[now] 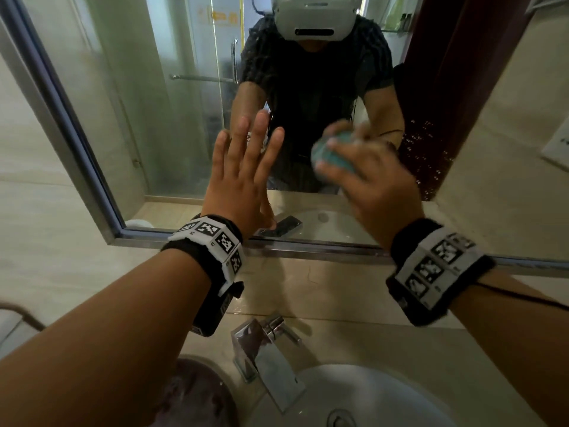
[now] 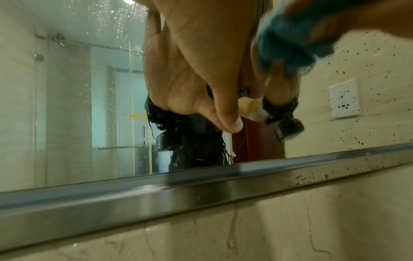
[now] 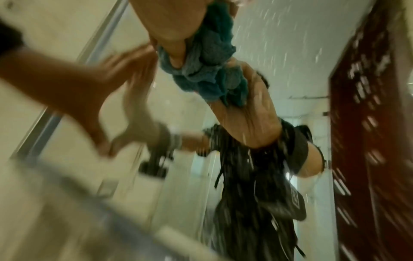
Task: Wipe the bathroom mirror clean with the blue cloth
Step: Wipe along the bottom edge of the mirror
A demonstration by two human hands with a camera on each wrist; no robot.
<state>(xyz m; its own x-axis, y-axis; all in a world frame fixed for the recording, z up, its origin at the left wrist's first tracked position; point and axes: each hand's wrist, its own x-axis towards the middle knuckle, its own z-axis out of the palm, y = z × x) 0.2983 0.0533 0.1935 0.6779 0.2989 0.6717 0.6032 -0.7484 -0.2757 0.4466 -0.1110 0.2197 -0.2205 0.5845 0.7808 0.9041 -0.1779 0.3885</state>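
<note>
The bathroom mirror [image 1: 172, 118] fills the wall ahead in a metal frame [image 1: 308, 246]. My left hand [image 1: 243, 167] lies flat on the glass with straight, spread fingers. To its right, my right hand [image 1: 366, 180] grips the bunched blue cloth [image 1: 334, 155] and presses it against the mirror. In the left wrist view the left hand [image 2: 201, 70] meets its own reflection on the glass [image 2: 67, 88], and the blue cloth [image 2: 288, 47] shows at the upper right. The right wrist view is blurred, with the cloth [image 3: 205, 70] wadded under the right hand's fingers [image 3: 176, 44]. Water spots [image 1: 428, 143] dot the mirror's right side.
A chrome tap [image 1: 268, 349] stands below the mirror over a white basin [image 1: 385, 392] on a beige stone counter [image 1: 338, 291]. A dark round object [image 1: 191, 392] lies left of the basin. A white wall socket [image 1: 557, 149] is right of the mirror.
</note>
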